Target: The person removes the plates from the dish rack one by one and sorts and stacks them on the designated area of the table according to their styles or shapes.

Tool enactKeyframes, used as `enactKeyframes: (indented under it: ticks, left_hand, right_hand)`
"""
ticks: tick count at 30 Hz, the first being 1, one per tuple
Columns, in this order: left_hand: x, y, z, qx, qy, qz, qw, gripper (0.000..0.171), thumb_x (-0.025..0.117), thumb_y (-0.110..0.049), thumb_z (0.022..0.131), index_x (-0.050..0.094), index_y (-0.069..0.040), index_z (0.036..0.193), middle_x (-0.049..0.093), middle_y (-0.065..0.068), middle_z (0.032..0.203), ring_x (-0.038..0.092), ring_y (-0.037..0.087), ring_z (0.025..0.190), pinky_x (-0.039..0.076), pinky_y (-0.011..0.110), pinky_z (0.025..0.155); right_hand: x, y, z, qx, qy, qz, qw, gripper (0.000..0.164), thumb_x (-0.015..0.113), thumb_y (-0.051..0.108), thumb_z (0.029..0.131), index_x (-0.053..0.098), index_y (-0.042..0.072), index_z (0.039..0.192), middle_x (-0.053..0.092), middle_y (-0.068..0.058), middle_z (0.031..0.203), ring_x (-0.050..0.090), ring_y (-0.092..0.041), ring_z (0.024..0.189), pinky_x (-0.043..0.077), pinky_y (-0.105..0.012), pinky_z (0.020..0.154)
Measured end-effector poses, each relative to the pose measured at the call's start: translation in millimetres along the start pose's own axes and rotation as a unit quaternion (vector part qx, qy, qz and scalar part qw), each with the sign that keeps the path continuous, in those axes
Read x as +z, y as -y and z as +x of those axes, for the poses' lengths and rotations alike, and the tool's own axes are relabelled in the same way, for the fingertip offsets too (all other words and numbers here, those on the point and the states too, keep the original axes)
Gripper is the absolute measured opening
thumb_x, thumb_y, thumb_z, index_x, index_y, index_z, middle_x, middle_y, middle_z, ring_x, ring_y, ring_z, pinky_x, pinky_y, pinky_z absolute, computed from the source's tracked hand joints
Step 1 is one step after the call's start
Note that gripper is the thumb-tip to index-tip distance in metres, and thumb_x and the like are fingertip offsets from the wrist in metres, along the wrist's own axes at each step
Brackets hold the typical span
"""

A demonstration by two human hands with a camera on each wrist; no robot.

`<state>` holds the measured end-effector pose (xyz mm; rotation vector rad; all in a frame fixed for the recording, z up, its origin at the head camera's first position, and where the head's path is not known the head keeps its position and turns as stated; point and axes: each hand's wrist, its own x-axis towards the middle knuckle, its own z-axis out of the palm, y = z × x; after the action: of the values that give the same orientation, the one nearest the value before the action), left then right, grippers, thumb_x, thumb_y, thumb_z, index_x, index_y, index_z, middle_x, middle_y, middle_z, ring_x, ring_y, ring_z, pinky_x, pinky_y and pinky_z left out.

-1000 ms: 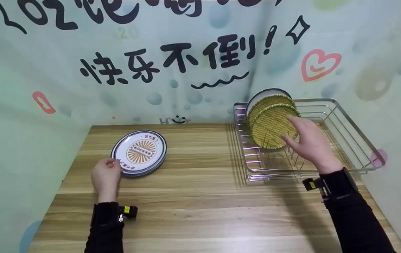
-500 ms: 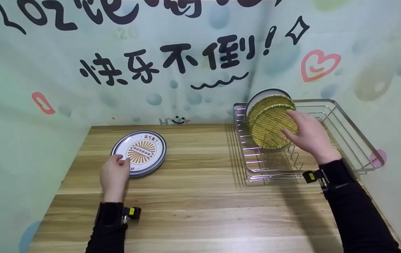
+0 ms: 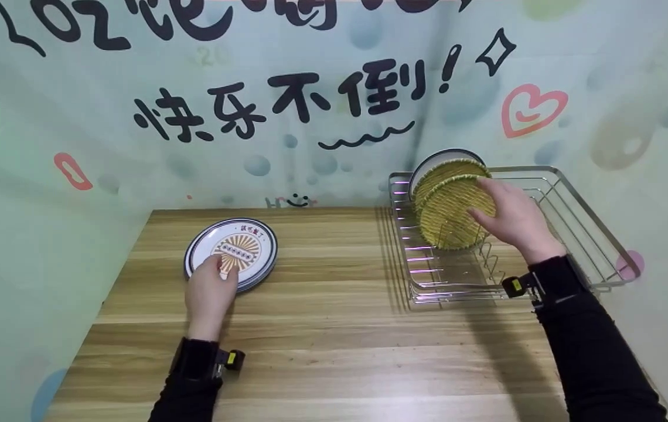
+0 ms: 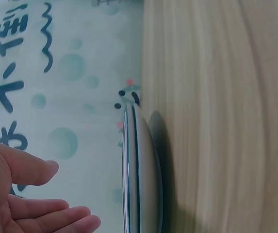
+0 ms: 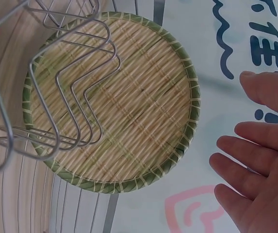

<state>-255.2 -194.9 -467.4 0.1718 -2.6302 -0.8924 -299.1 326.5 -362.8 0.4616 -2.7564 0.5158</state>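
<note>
A stack of white plates (image 3: pixel 255 252) with dark blue rims and a printed top lies on the left of the table. My left hand (image 3: pixel 210 299) is over the stack's near left edge, thumb and fingers apart, holding nothing; the left wrist view shows a gap between the fingers and the plates (image 4: pixel 146 184). On the right, a round woven bamboo mat (image 3: pixel 451 214) with a green edge stands upright in the wire rack. Beside its right edge is my right hand (image 3: pixel 518 223), fingers extended around no object. In the right wrist view the mat (image 5: pixel 139 102) stands behind bent wires.
The metal dish rack (image 3: pixel 457 287) sits at the table's back right. A second woven mat (image 3: pixel 445 169) and a blue-rimmed plate (image 3: pixel 442 155) stand behind the front mat. A printed backdrop (image 3: pixel 287 170) borders the wooden table (image 3: pixel 334 351) at the back and sides.
My left hand has moved rightward, from the plates' left edge to over the stack. My right hand has shifted slightly up and away along the mat's edge. Plates and mats stay in place.
</note>
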Motion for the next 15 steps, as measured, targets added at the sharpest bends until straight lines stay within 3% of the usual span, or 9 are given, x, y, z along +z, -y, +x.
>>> enactKeyframes:
  ticks: [5, 15]
  left_hand:
    - [5.4, -6.4, -3.3, 0.029, 0.000, 0.008, 0.9996, 0.047, 0.068, -0.015, 0.089, 0.056, 0.013, 0.124, 0.062, 0.035, 0.114, 0.060, 0.050, 0.103, 0.047, 0.058, 0.091]
    - [11.8, -16.7, -6.9, 0.052, 0.017, 0.026, 0.9982, 0.059, 0.071, -0.020, 0.087, 0.051, 0.016, 0.130, 0.059, 0.037, 0.119, 0.058, 0.051, 0.107, 0.046, 0.058, 0.094]
  right_hand:
    - [1.5, -1.9, 3.0, 0.010, 0.009, -0.004, 1.000, 0.062, 0.065, 0.020, 0.096, 0.039, -0.008, 0.145, 0.046, -0.033, 0.140, 0.042, -0.049, 0.128, 0.031, -0.063, 0.108]
    - [2.7, -6.0, 14.1, 0.024, 0.024, 0.003, 0.999, 0.066, 0.067, 0.020, 0.094, 0.037, -0.009, 0.145, 0.043, -0.034, 0.142, 0.040, -0.051, 0.129, 0.029, -0.064, 0.109]
